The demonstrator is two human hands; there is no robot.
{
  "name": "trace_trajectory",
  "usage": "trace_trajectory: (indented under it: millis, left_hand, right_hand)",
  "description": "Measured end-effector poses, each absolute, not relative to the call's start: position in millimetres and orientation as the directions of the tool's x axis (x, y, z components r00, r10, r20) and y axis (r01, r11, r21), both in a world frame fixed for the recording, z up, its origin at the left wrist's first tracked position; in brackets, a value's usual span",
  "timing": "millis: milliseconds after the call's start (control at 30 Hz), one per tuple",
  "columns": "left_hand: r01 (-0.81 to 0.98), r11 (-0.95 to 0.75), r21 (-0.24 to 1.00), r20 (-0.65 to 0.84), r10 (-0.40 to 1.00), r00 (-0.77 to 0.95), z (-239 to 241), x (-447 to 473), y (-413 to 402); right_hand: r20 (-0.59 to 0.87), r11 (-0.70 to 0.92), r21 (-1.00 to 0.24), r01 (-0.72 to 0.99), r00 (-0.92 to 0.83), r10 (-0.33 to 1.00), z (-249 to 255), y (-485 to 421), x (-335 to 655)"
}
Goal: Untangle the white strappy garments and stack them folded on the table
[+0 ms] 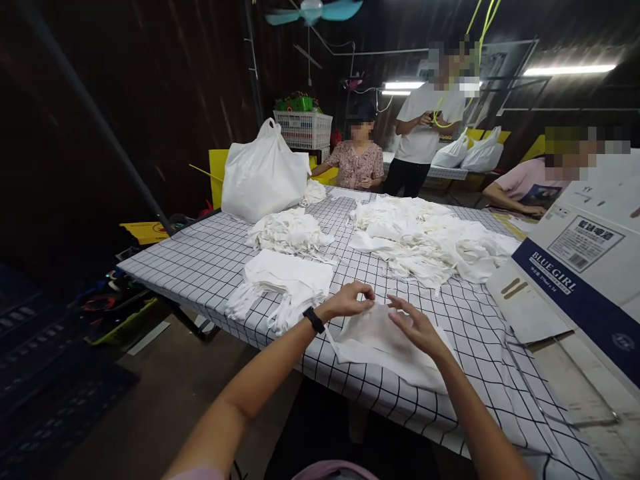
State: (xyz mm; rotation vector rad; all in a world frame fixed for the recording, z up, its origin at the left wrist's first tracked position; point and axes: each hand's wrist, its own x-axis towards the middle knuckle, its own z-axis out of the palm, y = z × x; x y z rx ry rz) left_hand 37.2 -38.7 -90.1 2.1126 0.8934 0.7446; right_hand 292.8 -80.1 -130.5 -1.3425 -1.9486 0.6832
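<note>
A white cloth piece [385, 343] lies in front of me near the table's front edge, its far edge lifted. My left hand [353, 299], with a black band at the wrist, pinches at that far edge with curled fingers. Over the cloth's right part is my right hand [415, 325], fingers apart and extended toward the left hand, holding nothing I can see. Left of my left hand sits a flat stack of white cloth pieces [287, 273] with straps hanging off its near side. Behind the stack is a crumpled heap of white cloth [287, 230].
A large white cloth pile [425, 233] covers the far right of the checked table [200, 267]. A full white plastic bag [265, 173] stands at the back left. On the right a cardboard box [580, 267] leans close. Several people are beyond the table.
</note>
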Motion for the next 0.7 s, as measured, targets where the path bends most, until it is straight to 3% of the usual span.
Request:
trace_trajectory:
  millis: [267, 433, 700]
  left_hand:
    - [0.256, -0.437, 0.862, 0.210, 0.770, 0.603, -100.5, 28.0, -35.4]
    - [0.204, -0.419, 0.885, 0.184, 0.718, 0.672, -106.0, 33.7, -36.4]
    - [0.101, -0.392, 0.914, 0.228, 0.706, 0.671, -73.5, 22.2, -23.3]
  right_hand:
    - [0.073, 0.194, -0.826, 0.530, -0.242, 0.968, -111.0, -87.3, 270.7]
    - [0.052, 0.147, -0.834, 0.532, -0.191, 0.980, -95.4, -109.6, 271.2]
    - [0.033, 0.126, -0.738, 0.663, -0.151, 0.988, -84.9, -139.6, 311.0]
